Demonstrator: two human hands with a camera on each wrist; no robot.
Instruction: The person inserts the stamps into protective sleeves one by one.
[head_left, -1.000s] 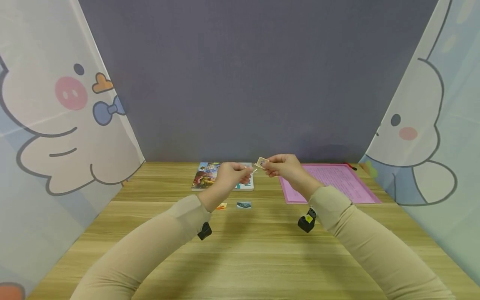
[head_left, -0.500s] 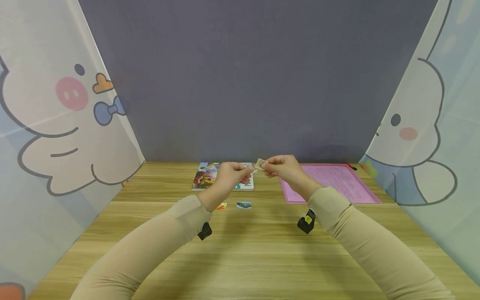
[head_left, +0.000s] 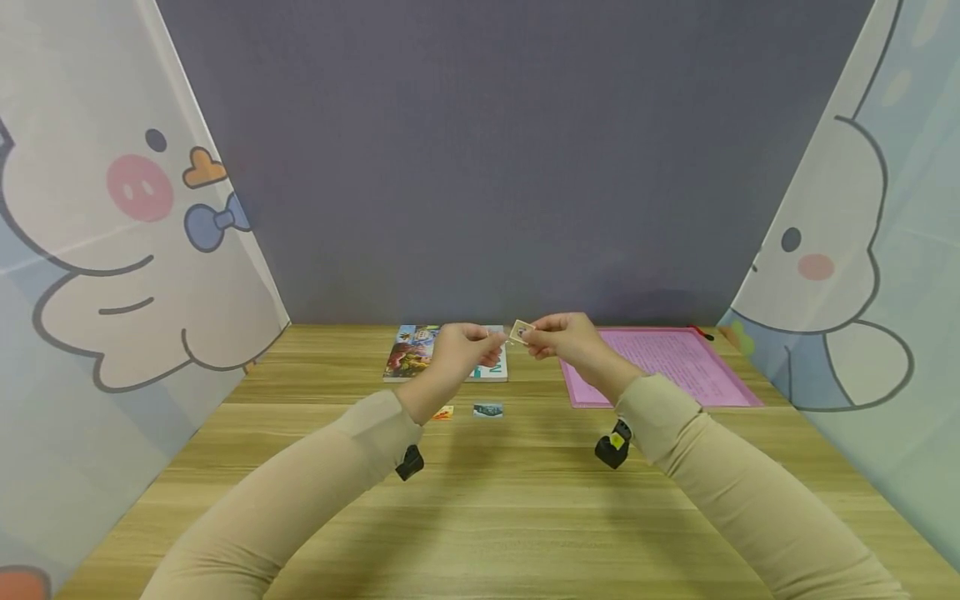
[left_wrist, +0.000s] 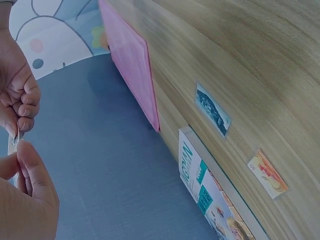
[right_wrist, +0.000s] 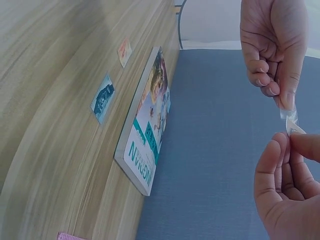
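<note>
Between the thumb and fingers of my right hand [head_left: 573, 340] is pinched a small cream-bordered stamp [head_left: 521, 332], held up above the table. My left hand [head_left: 461, 350] pinches a small clear plastic sleeve [right_wrist: 288, 115], its open-looking end facing the stamp. In the right wrist view the stamp's edge meets the sleeve; whether it is inside is too small to tell. A blue stamp [left_wrist: 213, 111] and an orange stamp [left_wrist: 268, 173] lie on the table below the hands. In the head view my left wrist partly covers the orange one.
A book with a colourful cover [head_left: 408, 354] lies at the back of the wooden table [head_left: 480, 517], behind my left hand. To the right is a pink printed sheet or folder [head_left: 675, 367]. A grey panel [head_left: 480, 167] stands behind, with cartoon-printed curtains [head_left: 150, 317] at both sides.
My right hand has shifted slightly left and down, bringing the stamp closer to the sleeve and tilting it a little. The left hand has stayed nearly still.
</note>
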